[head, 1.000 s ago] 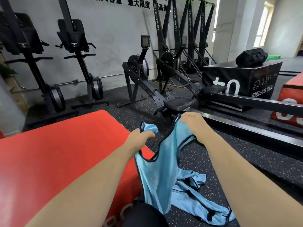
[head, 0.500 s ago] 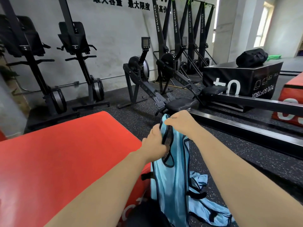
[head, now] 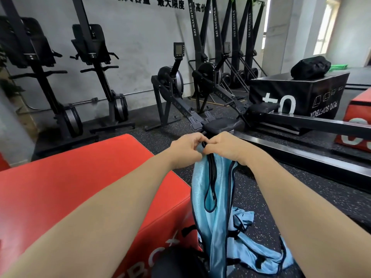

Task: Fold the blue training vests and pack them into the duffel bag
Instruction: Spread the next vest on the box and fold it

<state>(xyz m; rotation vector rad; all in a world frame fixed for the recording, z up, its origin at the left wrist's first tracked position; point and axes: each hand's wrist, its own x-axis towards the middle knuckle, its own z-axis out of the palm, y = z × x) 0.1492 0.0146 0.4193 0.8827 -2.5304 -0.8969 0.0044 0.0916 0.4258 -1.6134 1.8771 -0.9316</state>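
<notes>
A light blue training vest (head: 212,189) with black trim hangs lengthwise, folded in half, in front of me. My left hand (head: 185,148) and my right hand (head: 222,147) are pressed together and pinch its top straps, holding it up. More blue vests (head: 251,249) lie crumpled on the dark floor below. A black rounded thing, possibly the duffel bag (head: 178,263), shows at the bottom edge beside the red box. Another black bag (head: 310,68) rests on a black soft box far right.
A large red soft box (head: 70,187) stands at my left, its flat top bare. Rowing machines (head: 176,97) and ski machines (head: 94,57) line the wall ahead. A black rail (head: 301,157) crosses the floor at right, near a red box (head: 357,121) and the black soft box (head: 301,93).
My hands were apart, holding the vest spread open. They have come together, bringing the two shoulder straps into one bunch, so the vest now hangs folded in half.
</notes>
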